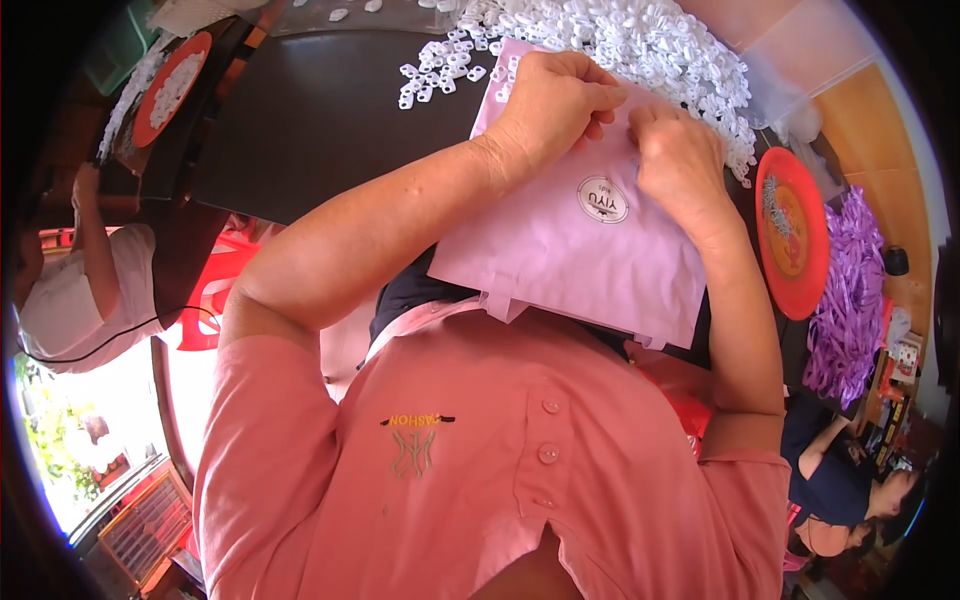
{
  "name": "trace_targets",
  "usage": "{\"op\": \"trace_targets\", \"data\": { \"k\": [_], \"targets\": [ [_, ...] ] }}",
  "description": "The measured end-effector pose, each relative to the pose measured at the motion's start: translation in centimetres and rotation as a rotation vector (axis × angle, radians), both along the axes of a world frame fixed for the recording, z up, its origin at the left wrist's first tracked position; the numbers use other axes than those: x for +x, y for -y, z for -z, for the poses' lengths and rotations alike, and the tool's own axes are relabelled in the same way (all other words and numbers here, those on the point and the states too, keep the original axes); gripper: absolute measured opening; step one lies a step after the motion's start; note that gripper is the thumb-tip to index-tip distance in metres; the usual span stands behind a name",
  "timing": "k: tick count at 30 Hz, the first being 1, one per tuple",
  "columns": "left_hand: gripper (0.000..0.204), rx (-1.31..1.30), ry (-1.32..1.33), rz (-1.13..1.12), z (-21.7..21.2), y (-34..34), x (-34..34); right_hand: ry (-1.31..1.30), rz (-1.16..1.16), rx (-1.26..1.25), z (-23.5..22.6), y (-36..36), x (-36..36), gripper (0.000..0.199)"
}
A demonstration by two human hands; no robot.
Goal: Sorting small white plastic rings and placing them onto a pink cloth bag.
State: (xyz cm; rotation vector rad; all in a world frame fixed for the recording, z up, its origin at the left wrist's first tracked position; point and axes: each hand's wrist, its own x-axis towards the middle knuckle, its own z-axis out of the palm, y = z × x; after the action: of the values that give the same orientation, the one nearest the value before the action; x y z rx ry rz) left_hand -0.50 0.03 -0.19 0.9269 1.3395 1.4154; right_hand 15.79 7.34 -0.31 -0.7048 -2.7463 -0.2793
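A lilac bag (560, 260) lies flat across the near edge of the dark table, with a round white label on its face and a short strap at its near edge. Over the far part of the bag, my left hand (565, 105) is closed, thumb against bent fingers. Close to its right, my right hand (680, 160) is closed too, its fingertips curled at the bag's surface. Whatever either pinch holds is too small or hidden to name. Just beyond both hands spreads a big heap of small white plastic pieces (640, 40) with holes, some lying by the bag's far left corner.
On the right stands a red-rimmed plate (815, 250) with small silvery pieces, beside a bundle of purple ribbons (850, 300). Another red plate (178, 90) of white pieces is at far left. One person (90, 270) sits left; others (850, 490) are at lower right.
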Motion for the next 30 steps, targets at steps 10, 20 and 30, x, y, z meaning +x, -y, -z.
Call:
{"op": "trace_targets", "data": {
  "k": [10,20,30],
  "targets": [
    [0.019,0.209,-0.184,0.151,0.9,-0.1,0.5,-0.424,-0.056,-0.894,-2.1,-1.9,2.5,0.02],
    [0.023,0.298,-0.199,0.227,0.0,0.4,0.8,-0.452,-0.102,-1.114,-3.5,-1.5,2.9,0.022],
    [0.023,0.334,-0.166,0.232,-0.3,0.9,0.9,-0.5,-0.106,-1.276,-3.6,-1.3,2.8,0.022]
  ]
}}
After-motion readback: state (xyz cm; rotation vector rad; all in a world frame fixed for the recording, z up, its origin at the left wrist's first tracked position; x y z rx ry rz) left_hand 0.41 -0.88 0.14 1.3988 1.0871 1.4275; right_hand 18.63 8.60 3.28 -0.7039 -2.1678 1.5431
